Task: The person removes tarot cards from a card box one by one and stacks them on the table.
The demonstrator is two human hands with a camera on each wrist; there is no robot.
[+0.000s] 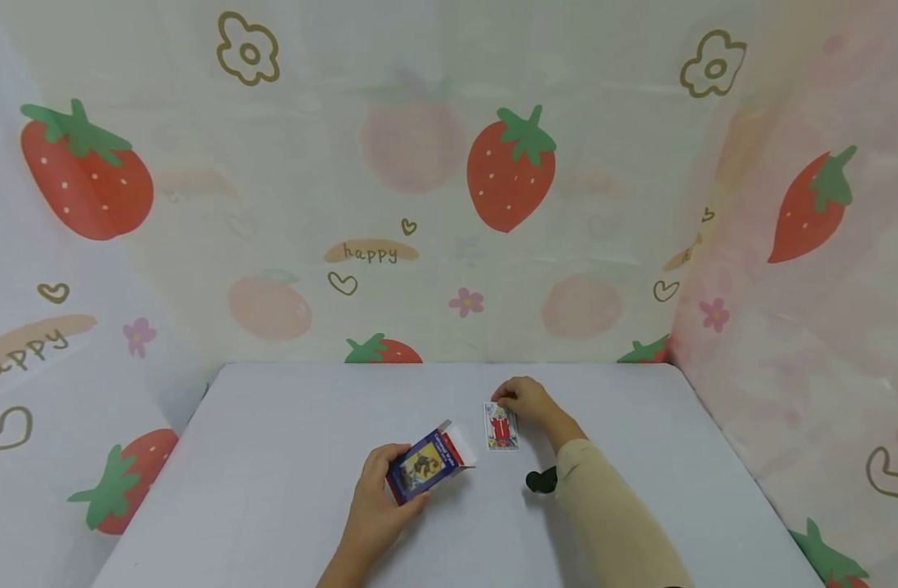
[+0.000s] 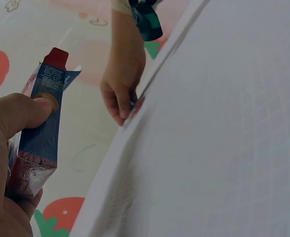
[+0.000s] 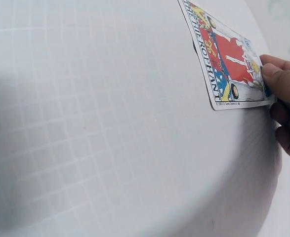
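A blue tarot card box [image 1: 423,465] with its top flap open is gripped in my left hand [image 1: 379,506], thumb on one side and fingers round the other. In the left wrist view, the thumb lies across the narrow side of the box [image 2: 48,108]. Farther out, my right hand [image 1: 530,404] pinches the top end of a tarot card [image 1: 501,428] with a red-robed figure. "The Hierophant" is printed along the card's [image 3: 233,59] lower edge in the right wrist view. The card is face up at the white table; whether all of it touches the surface I cannot tell.
A white cloth covers the table [image 1: 287,490]. Behind it and at both sides hang curtains [image 1: 434,204] printed with strawberries. Under the right forearm a dark device [image 1: 541,480] sticks out from the wrist.
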